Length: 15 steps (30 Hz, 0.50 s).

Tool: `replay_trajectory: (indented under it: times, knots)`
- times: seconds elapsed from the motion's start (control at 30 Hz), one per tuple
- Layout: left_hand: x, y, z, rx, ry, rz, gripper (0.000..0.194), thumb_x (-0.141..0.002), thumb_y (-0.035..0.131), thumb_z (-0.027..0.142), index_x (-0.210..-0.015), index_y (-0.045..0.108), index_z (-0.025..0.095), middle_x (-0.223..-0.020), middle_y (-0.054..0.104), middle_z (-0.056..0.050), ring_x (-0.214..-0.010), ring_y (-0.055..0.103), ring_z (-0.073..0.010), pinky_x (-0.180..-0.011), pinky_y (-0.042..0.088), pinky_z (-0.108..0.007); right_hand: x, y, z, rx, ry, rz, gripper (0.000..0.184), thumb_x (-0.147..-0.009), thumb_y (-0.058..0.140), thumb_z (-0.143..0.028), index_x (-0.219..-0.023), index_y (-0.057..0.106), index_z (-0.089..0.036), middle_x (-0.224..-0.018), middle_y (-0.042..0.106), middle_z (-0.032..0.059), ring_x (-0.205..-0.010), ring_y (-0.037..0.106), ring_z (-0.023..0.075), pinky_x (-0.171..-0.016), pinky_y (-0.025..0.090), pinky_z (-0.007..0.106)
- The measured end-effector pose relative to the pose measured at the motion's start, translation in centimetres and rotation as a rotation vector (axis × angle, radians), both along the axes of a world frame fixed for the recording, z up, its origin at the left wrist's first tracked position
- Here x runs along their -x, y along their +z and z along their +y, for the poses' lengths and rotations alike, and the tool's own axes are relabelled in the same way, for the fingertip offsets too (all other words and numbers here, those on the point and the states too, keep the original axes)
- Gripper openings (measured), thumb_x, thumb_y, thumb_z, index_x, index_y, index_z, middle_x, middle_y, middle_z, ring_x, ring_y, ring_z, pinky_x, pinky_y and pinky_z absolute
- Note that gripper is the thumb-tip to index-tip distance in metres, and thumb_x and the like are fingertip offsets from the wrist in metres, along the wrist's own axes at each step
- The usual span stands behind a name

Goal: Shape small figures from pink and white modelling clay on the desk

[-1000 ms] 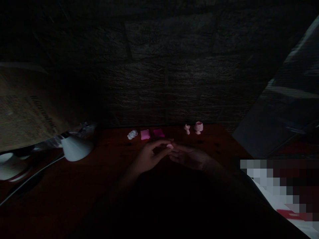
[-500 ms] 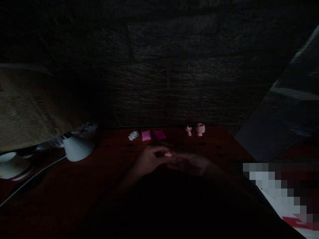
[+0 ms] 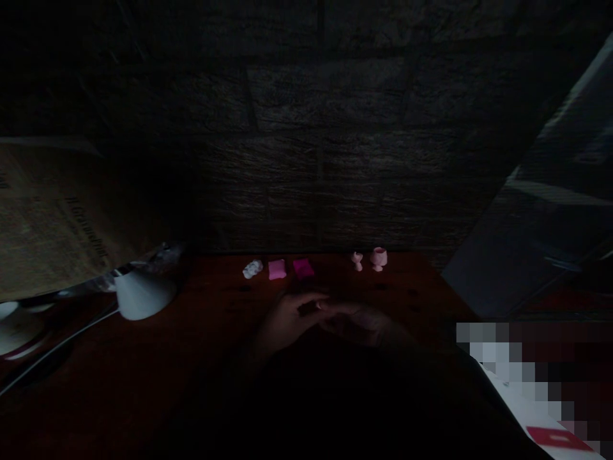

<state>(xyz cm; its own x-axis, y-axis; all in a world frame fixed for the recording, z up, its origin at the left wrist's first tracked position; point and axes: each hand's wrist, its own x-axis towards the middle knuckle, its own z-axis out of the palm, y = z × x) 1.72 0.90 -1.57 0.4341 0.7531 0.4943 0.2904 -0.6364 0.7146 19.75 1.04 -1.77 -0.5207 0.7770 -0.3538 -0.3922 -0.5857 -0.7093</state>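
Observation:
My left hand [image 3: 290, 317] and my right hand [image 3: 357, 319] meet at the fingertips above the wooden table. Pinched between them is a small pale pink piece of modelling clay [image 3: 319, 306], mostly covered by the fingers. Beyond the hands lie a crumpled white lump [image 3: 252, 268], a light pink square piece [image 3: 276, 269] and a magenta square piece [image 3: 303, 268]. To their right stand a small pink goblet-shaped figure [image 3: 357, 260] and a larger pink cup on a stem [image 3: 378, 258]. The light is very dim, so finger detail is hard to make out.
A dark brick wall [image 3: 287, 160] rises behind the table [image 3: 211, 306]. At left are a brown printed bag [image 3: 52, 217], a white cone-shaped object [image 3: 143, 295] with a cable and a white cup [image 3: 16, 329]. A grey panel [image 3: 498, 255] leans at right.
The fingers have closed further over the pink piece, so less of it shows. The view has shifted slightly, with the table things lower and a little further left.

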Motion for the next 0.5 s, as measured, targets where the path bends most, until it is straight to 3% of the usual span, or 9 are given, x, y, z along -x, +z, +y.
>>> replay_trajectory:
  times: [0.1, 0.17, 0.3, 0.43, 0.5]
  knots:
    - [-0.1, -0.1, -0.1, 0.014, 0.039, -0.008, 0.018, -0.09, 0.067, 0.023, -0.105, 0.076, 0.021, -0.107, 0.079, -0.006, -0.096, 0.075, -0.0205, -0.089, 0.062, -0.034, -0.2, 0.2, 0.0, -0.017, 0.026, 0.048, 0.041, -0.051, 0.098, -0.027, -0.085, 0.077, -0.018, -0.091, 0.075, 0.0003, -0.089, 0.066, 0.0132, -0.091, 0.047, 0.03]
    - [-0.1, 0.0, -0.2, 0.025, 0.043, -0.012, 0.02, -0.093, 0.062, 0.021, -0.107, 0.076, 0.022, -0.111, 0.078, -0.007, -0.102, 0.075, -0.021, -0.09, 0.062, -0.034, -0.4, 0.2, 0.1, -0.026, 0.032, 0.079, 0.042, -0.051, 0.097, -0.028, -0.086, 0.077, -0.017, -0.095, 0.075, 0.0013, -0.092, 0.066, 0.0141, -0.096, 0.046, 0.032]
    - [0.0, -0.2, -0.2, -0.018, 0.034, 0.001, 0.035, -0.095, 0.058, 0.021, -0.129, 0.066, 0.024, -0.131, 0.069, -0.009, -0.12, 0.068, -0.0219, -0.102, 0.057, -0.038, -0.4, 0.3, 0.4, -0.048, -0.006, 0.041, 0.039, -0.052, 0.097, -0.024, -0.084, 0.076, -0.022, -0.092, 0.075, -0.0016, -0.089, 0.065, 0.0131, -0.093, 0.045, 0.032]
    - [-0.2, -0.6, -0.2, -0.101, 0.006, -0.004, 0.055, -0.092, 0.065, 0.022, -0.145, 0.051, 0.024, -0.137, 0.066, -0.01, -0.123, 0.066, -0.0216, -0.107, 0.054, -0.041, 0.3, 0.4, 0.2, -0.083, -0.096, -0.001, 0.035, -0.052, 0.097, -0.028, -0.078, 0.076, -0.024, -0.088, 0.075, -0.0026, -0.084, 0.064, 0.0139, -0.088, 0.045, 0.031]
    - [-0.5, -0.8, -0.2, -0.129, 0.067, -0.023, 0.055, -0.087, 0.071, 0.022, -0.14, 0.055, 0.023, -0.134, 0.068, -0.01, -0.121, 0.067, -0.0223, -0.104, 0.056, -0.04, 0.8, 0.5, -0.1, -0.102, -0.112, 0.013, 0.035, -0.053, 0.097, -0.028, -0.081, 0.077, -0.024, -0.089, 0.075, -0.0022, -0.086, 0.064, 0.0153, -0.089, 0.046, 0.033]
